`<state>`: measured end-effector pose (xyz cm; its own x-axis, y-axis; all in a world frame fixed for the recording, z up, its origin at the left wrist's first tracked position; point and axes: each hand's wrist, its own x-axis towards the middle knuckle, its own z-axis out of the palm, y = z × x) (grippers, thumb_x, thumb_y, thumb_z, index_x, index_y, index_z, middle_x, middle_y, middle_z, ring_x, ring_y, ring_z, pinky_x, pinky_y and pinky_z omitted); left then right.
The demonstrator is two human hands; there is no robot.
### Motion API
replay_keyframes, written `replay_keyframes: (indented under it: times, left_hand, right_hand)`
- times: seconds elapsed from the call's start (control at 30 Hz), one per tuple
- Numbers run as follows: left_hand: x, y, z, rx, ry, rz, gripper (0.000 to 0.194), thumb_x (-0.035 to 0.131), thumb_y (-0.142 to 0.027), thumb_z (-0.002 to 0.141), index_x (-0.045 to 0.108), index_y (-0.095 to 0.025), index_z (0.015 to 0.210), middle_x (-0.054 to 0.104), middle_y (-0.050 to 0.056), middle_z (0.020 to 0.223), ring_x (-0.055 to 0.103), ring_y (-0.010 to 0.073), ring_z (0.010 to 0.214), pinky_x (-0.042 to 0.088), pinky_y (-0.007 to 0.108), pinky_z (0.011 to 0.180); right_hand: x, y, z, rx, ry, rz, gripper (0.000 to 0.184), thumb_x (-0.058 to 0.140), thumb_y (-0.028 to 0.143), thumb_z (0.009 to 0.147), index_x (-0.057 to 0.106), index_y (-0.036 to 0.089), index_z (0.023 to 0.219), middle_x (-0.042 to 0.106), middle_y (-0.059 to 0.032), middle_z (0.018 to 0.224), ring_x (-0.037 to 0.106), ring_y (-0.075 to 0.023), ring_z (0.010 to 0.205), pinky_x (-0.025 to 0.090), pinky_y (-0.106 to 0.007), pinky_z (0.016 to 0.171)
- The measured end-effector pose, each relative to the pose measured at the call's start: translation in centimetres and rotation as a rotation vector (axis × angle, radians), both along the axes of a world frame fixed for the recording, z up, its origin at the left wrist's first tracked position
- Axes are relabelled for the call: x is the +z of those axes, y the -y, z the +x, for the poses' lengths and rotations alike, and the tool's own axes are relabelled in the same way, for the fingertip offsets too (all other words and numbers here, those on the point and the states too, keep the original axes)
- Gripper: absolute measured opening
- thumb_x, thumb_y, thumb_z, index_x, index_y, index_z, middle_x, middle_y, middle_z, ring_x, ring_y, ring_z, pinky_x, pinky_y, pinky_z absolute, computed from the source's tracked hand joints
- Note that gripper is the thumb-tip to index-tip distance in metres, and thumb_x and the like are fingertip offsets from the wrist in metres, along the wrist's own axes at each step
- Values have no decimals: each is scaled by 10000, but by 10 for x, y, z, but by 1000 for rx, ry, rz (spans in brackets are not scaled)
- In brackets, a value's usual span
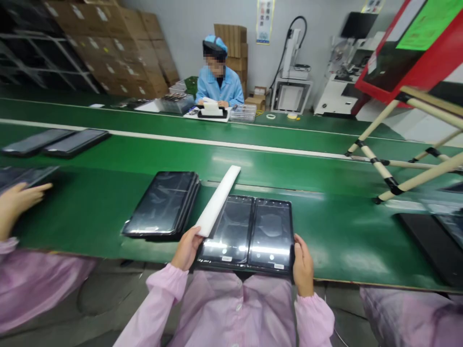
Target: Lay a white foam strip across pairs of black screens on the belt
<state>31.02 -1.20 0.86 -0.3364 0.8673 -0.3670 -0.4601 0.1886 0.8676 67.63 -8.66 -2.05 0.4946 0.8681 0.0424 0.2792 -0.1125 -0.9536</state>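
A long white strip, perhaps foam (219, 200), slants up and away from my left hand (187, 249), whose fingers are closed on its near end. Under that end lies a black tray (224, 266) holding two glossy dark panels (272, 231), each with a small white label near its lower edge. The strip covers part of the left panel. My right hand (303, 265) grips the tray's right side, fingers along the edge. Left of the tray, close to my left hand, is a stack of similar black trays (162, 202) with shiny dark tops.
The green table (336, 231) runs across the view. At left, another person's hand (21, 202) is near a dark panel. More panels (77, 141) lie beyond. A pipe frame (383, 176) and black tray (427, 241) are at right. A person in blue (220, 84) sits opposite.
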Motion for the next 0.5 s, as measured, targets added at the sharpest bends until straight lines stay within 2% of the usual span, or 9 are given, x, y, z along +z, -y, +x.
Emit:
replay_keyframes:
  times: [0.13, 0.23, 0.3, 0.4, 0.43, 0.5]
  left_hand:
    - [-4, 0, 15, -63, 28, -68, 235, 789, -285, 697, 747, -139, 877, 777, 61, 898, 725, 204, 837, 607, 247, 697]
    - [-11, -4, 45, -164, 75, -80, 260, 804, -314, 705, 761, -156, 907, 778, 56, 926, 728, 215, 882, 620, 250, 715]
    - [-15, -8, 79, -258, 101, -69, 315, 823, -352, 685, 762, -158, 926, 774, 59, 932, 730, 236, 918, 626, 281, 754]
    - [-15, -9, 145, -527, 82, 43, 407, 757, -500, 733, 742, -173, 976, 765, 80, 993, 710, 276, 1042, 602, 368, 914]
    - [-12, -7, 170, -652, 54, 120, 443, 680, -558, 777, 729, -184, 1009, 758, 89, 1048, 686, 286, 1106, 570, 402, 988]
    - [-4, -1, 217, -759, 41, 208, 496, 580, -587, 807, 731, -183, 1052, 742, 122, 1144, 646, 317, 1186, 498, 472, 1089]
  right_hand:
    - [3, 16, 10, -22, -14, -18, 631, 443, 678, 1017, 669, 218, 1385, 663, -128, 1430, 608, -303, 1335, 431, -497, 1180]
    - [10, 18, 50, -96, 48, -27, 667, 471, 731, 978, 704, 219, 1337, 713, -127, 1345, 658, -313, 1262, 477, -503, 1138]
    - [20, 19, 91, -167, 102, -23, 703, 521, 788, 916, 744, 211, 1249, 737, -136, 1288, 668, -337, 1231, 488, -528, 1121]
    - [44, 20, 151, -254, 176, 9, 675, 589, 829, 855, 775, 213, 1059, 764, -140, 1163, 683, -352, 1151, 508, -565, 1080]
    - [52, 17, 163, -264, 200, 34, 625, 604, 791, 890, 763, 206, 1041, 758, -130, 1131, 687, -334, 1119, 516, -568, 1064]
    - [65, -1, 169, -226, 233, 98, 494, 643, 651, 977, 726, 186, 1125, 722, -110, 1173, 682, -293, 1101, 539, -547, 1025]
